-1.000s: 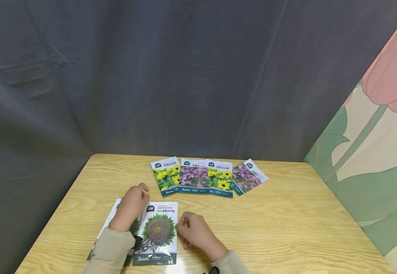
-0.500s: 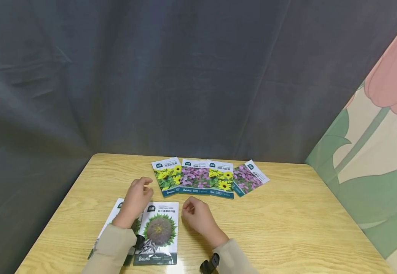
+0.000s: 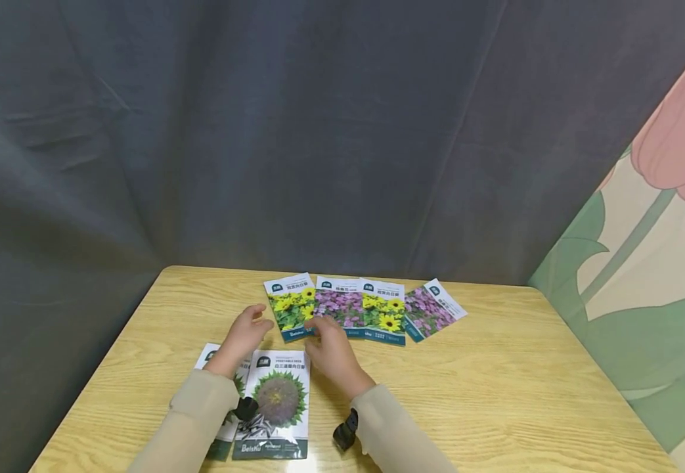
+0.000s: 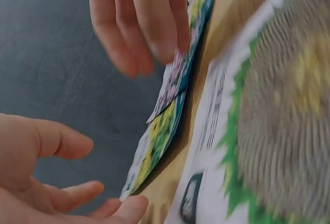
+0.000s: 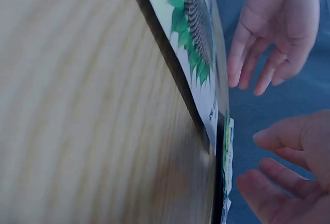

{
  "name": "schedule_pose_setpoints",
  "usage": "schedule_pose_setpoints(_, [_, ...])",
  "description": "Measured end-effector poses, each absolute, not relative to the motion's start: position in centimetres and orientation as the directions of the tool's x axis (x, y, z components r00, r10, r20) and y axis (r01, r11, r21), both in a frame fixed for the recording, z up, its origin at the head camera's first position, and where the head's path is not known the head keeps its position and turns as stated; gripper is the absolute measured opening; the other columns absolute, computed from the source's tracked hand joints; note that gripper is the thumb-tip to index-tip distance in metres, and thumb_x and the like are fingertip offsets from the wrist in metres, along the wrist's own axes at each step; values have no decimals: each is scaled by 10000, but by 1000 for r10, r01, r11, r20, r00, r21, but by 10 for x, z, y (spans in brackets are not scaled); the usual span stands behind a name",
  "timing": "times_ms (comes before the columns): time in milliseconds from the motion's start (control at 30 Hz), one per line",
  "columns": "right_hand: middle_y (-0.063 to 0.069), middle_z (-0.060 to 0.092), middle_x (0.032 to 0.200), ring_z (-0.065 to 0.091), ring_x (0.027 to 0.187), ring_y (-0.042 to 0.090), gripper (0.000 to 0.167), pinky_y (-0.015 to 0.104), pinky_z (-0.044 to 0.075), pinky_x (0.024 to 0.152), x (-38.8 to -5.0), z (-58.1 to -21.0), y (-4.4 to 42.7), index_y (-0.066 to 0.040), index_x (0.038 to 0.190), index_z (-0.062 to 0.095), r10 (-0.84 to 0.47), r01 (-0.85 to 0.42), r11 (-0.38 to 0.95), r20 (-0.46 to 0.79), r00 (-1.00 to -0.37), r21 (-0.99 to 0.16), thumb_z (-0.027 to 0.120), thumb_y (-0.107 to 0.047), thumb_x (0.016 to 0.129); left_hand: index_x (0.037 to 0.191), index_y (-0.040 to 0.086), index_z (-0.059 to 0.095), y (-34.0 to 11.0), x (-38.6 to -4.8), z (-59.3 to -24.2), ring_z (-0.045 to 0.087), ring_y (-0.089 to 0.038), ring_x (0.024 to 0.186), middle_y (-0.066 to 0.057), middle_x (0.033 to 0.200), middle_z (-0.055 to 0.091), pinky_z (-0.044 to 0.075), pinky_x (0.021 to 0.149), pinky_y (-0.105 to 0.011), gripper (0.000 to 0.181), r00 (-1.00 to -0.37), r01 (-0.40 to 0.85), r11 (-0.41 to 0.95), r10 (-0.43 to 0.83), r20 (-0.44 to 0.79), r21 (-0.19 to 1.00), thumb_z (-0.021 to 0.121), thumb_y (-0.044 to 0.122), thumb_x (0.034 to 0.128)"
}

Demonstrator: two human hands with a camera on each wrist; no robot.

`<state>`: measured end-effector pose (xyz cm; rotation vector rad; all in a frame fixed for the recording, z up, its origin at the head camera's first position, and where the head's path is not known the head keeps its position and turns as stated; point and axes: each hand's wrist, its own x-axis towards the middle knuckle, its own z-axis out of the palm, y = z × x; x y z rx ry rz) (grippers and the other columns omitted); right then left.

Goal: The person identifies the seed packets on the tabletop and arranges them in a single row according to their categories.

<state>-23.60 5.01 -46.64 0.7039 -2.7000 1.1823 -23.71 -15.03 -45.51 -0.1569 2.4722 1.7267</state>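
Observation:
My left hand (image 3: 246,338) hovers beside the leftmost yellow-flower seed packet (image 3: 286,309), its fingers loosely bent and holding nothing. At that packet's lower right corner is my right hand (image 3: 331,351), relaxed with its fingertips apart from the thumb; I cannot tell if it touches the packet. Below my hands lies a large sunflower seed packet (image 3: 280,394), also filling the right of the left wrist view. A second large packet (image 3: 221,449) lies to its left, mostly hidden by my left forearm. Both hands (image 5: 281,25) appear with spread fingers in the right wrist view.
Along the back of the wooden table (image 3: 484,381) the row continues with a purple-flower packet (image 3: 342,303), another yellow-flower packet (image 3: 382,312) and a tilted purple-flower packet (image 3: 429,312). Neighbouring packets overlap or nearly touch. A dark curtain (image 3: 318,144) hangs behind the table.
My right hand has left the large sunflower packet's right edge and moved up toward the leftmost yellow-flower packet. My left hand has shifted slightly up and right. The packets stay in place.

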Motion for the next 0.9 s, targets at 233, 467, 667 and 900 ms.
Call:
schedule_pose_setpoints(233, [204, 663, 1180, 639, 1089, 351, 330, 465, 552, 910, -252, -470, 39, 64, 1183, 679, -384, -459, 636, 261, -885, -620, 713, 61, 855, 1559, -98, 170, -138, -246, -463, 269, -479, 1456, -354, 1582, 179, 318, 1164, -563, 638, -968, -252, 99, -15, -252, 963, 431, 97, 1011])
schedule_pose_setpoints(467, [214, 672, 1160, 646, 1061, 339, 355, 441, 562, 870, -258, -476, 34, 78, 1165, 689, -386, -437, 624, 230, -893, -648, 726, 66, 813, 1575, -89, 68, -128, -250, -467, 255, -480, 1457, -360, 1609, 44, 332, 1155, -562, 706, -965, -260, -31, -14, -261, 965, 443, 67, 999])
schedule_pose_setpoints(667, [204, 691, 1150, 662, 1043, 324, 349, 439, 566, 871, -261, -481, 34, 78, 1178, 688, -398, -432, 617, 213, -892, -658, 725, 60, 831, 1569, -101, -25, -126, -252, -468, 276, -472, 1438, -374, 1600, 43, 406, 1124, -497, 737, -967, -253, -130, 3, -254, 959, 410, 24, 987])
schedule_pose_setpoints(900, [174, 704, 1085, 632, 868, 233, 315, 302, 522, 717, -263, -481, 33, 63, 1154, 701, -410, -435, 606, 206, -888, -666, 692, 81, 839, 1561, -129, 96, -125, -256, -470, 462, -395, 1312, -352, 1496, 316, 531, 965, -285, 663, -966, -258, -90, 16, -258, 962, 399, 7, 988])
